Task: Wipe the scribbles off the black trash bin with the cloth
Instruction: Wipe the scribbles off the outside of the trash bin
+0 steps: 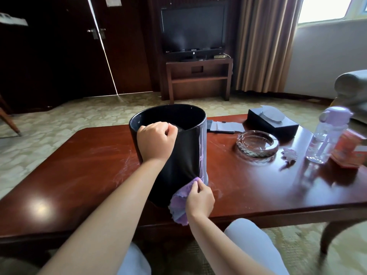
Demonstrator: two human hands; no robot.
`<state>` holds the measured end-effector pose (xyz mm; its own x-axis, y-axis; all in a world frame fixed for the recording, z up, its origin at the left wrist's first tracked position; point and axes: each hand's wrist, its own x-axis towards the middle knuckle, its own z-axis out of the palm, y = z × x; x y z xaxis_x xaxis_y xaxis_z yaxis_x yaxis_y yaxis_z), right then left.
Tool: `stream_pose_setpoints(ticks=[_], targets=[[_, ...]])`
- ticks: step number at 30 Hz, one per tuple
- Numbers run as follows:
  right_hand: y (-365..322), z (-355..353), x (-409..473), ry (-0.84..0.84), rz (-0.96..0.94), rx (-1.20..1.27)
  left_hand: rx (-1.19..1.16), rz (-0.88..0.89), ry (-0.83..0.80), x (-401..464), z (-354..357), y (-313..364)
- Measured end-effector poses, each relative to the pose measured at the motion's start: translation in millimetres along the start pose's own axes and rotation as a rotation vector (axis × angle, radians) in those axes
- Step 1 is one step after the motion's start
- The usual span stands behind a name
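The black trash bin (184,155) stands upright on the red-brown coffee table (83,161), near its front edge. Pale scribble lines (202,153) run down the bin's right side. My left hand (156,141) grips the near rim of the bin, fingers curled over the edge. My right hand (199,199) holds a bunched purple cloth (179,203) and presses it against the bin's lower right wall, just below the scribbles. The bin's far side is hidden.
A glass ashtray (257,143), a black tissue box (273,121), a clear bottle with a purple cap (325,135), an orange box (347,149), crumpled paper (290,153) and a notepad with pen (222,128) lie to the right. My knees sit below the table's front edge.
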<state>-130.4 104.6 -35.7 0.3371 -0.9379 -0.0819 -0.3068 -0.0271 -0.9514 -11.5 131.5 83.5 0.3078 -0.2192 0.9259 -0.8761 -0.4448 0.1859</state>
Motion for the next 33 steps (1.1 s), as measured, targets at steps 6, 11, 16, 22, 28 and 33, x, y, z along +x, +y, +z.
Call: stream_pose_setpoints(ticks=[6,11,16,22,28,33], targets=[[27,2,7,-0.123,0.084,-0.143,-0.006,-0.013,0.006,-2,0,1],[29,8,3,-0.096,-0.019,-0.152,-0.018,-0.014,0.026,-2,2,0],[30,11,12,-0.141,0.060,-0.259,-0.066,-0.059,-0.001,-4,1,-2],[31,4,4,-0.125,0.043,-0.214,-0.166,-0.153,-0.122,10,-12,-14],[26,-9,2,-0.046,0.045,-0.143,0.004,-0.135,-0.127,3,-9,1],[25,-13,7,-0.021,0.035,-0.136,-0.058,-0.281,-0.127,1,4,21]])
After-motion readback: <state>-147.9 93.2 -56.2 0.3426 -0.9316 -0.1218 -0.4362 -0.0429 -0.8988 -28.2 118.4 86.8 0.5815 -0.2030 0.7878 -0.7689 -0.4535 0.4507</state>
